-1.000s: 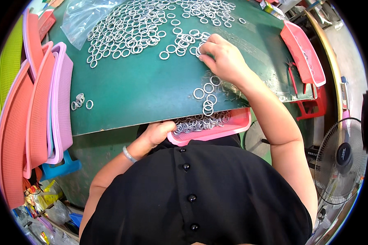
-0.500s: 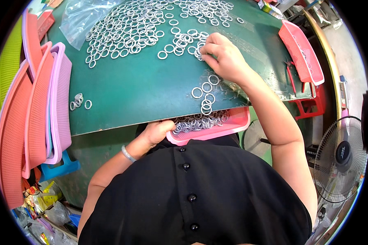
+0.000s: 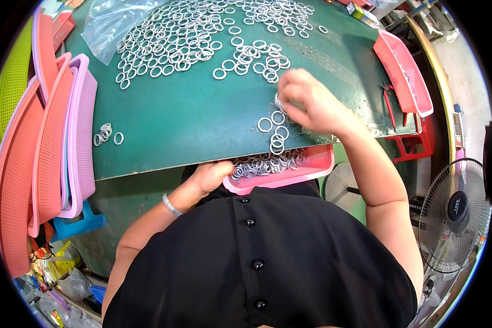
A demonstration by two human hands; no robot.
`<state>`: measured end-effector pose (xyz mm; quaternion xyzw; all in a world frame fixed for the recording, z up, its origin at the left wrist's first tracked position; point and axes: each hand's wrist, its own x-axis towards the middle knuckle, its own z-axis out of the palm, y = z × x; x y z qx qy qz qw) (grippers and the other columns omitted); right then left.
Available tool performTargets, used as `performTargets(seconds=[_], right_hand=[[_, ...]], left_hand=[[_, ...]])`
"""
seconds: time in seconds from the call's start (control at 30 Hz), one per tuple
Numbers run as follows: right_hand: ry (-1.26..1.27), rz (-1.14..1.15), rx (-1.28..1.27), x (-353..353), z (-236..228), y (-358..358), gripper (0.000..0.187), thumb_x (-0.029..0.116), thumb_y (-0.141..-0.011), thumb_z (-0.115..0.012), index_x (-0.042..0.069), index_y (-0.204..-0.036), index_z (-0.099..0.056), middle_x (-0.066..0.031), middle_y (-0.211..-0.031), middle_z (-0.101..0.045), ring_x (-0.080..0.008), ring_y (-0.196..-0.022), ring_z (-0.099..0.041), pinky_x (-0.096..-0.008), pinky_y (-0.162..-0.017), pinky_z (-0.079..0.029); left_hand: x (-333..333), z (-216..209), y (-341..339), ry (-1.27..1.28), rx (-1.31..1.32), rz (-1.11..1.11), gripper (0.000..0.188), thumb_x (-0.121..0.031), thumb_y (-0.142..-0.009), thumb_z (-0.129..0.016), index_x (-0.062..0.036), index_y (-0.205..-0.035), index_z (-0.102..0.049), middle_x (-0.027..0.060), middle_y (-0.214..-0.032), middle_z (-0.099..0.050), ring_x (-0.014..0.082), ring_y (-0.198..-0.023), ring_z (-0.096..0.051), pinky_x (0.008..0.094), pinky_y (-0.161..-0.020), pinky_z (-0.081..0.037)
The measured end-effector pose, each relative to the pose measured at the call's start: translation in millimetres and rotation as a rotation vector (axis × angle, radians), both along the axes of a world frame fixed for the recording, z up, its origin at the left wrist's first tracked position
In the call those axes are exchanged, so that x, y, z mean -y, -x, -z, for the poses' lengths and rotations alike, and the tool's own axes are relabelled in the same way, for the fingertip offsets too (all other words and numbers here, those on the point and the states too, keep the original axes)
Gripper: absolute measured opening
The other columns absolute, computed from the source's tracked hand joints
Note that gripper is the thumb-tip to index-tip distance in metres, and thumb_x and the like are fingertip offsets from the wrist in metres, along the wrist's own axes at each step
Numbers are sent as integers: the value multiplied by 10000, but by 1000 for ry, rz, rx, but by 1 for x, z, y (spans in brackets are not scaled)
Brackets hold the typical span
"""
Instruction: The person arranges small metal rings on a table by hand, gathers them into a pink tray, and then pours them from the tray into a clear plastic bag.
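Observation:
My left hand [image 3: 212, 177] grips the left end of a pink plastic basket [image 3: 300, 177] held at the table's near edge, its thumb over the rim. Inside the basket lies a heap of silver-coloured metal rings [image 3: 262, 165]. Over the table, my right hand [image 3: 306, 103] is slightly blurred, its fingers curled together and pointing left. Part of a silver ring [image 3: 277, 101] shows at its fingertips. Just below them, a short string of loose rings [image 3: 277, 139] runs toward the basket. A small cluster of rings [image 3: 257, 56] lies beyond the hand.
A large spread of rings [image 3: 175, 41] covers the far table, beside a clear plastic bag [image 3: 112, 30]. Few rings [image 3: 105, 134] sit at the left. Stacked baskets [image 3: 81, 131] flank the left edge; another pink basket [image 3: 402, 71], red-handled pliers [image 3: 389, 106] and a fan [image 3: 456, 210] are right.
My right hand has come back from the ring cluster toward the near edge, with a ring at its fingertips. The left hand and the basket have stayed in place.

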<state>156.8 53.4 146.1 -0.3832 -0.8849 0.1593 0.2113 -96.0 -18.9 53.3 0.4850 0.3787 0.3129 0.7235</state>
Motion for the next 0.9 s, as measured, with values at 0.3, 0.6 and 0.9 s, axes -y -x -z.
performTargets(seconds=[0.3,0.6,0.9], right_hand=[[-131,173,112,-11,10,5,241,129,-784,-632,30,-1003,-617,-123,-944,-556,-309,-937,-531,-387,-822,-450],[-56,33,-15,-25,-5,-3,153,106,-776,-653,35,-911,-644,-107,-791,-593,-289,-773,-575,-358,-706,-468],[-127,277,154,-29,10,5,276,142,-799,-619,43,-1056,-617,-164,-918,-644,-347,-844,-610,-403,-737,-492]], left_hand=[[-1,-3,1,22,2,36,331,64,-670,-476,48,-978,-597,44,-921,-594,155,-830,-552,287,-734,-461],[-2,5,0,-25,-6,25,321,68,-673,-485,49,-974,-595,46,-927,-596,152,-843,-558,287,-741,-464],[0,4,2,21,-19,31,275,63,-673,-506,49,-931,-598,41,-879,-596,146,-791,-561,284,-699,-471]])
